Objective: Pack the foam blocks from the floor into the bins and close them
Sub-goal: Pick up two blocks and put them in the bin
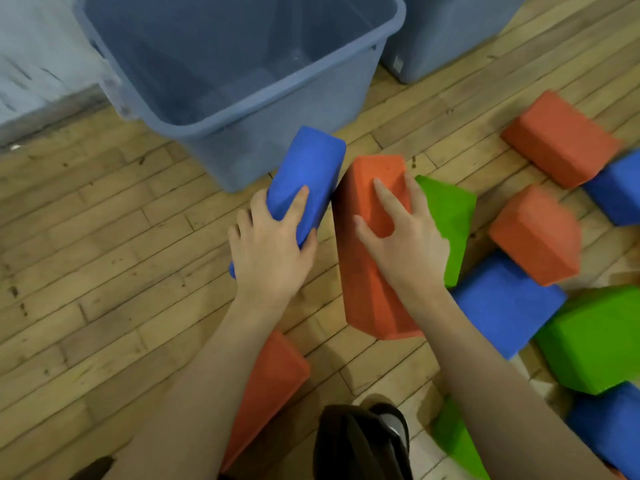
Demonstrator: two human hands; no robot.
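left hand (pixel 268 251) fingers (pixel 299 202) wrapped round a long blue block (pixel 308 174), lifted just before the open bin (pixel 242 133). right hand (pixel 403 237) fingers (pixel 386 195) curled over a long orange block (pixel 370 271), touching the blue one. beside it a green block (pixel 450 216). more orange, blue and green blocks scattered to the right on the wooden floor (pixel 86 271). second bin (pixel 446 36) behind.

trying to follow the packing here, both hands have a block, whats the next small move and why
Probably lift both blocks and carry them forward over the open bin, then let go. The left hand grips the blue block and the right hand grips the long orange block. The bin stands just ahead, lid off, and looks empty.
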